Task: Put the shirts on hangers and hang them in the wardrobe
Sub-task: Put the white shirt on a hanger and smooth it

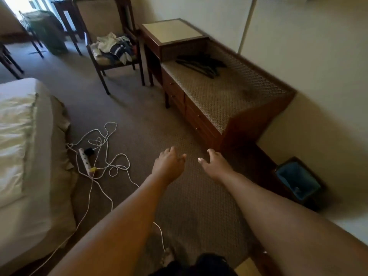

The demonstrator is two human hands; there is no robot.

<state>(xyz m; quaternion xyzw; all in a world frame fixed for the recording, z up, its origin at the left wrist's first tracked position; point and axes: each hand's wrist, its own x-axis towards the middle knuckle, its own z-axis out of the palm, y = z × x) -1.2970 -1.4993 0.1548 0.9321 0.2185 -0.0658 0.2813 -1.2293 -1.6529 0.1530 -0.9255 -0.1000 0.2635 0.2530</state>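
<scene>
A: Left hand (169, 163) and right hand (214, 164) reach forward, fingers loosely curled, holding nothing.

B: Shirts (113, 47) lie heaped on the far chair (99, 20); hangers (201, 63) on the bench (229, 96), right.

A: That white cable (107, 154) looping across the near-left floor could snag a foot.
</scene>
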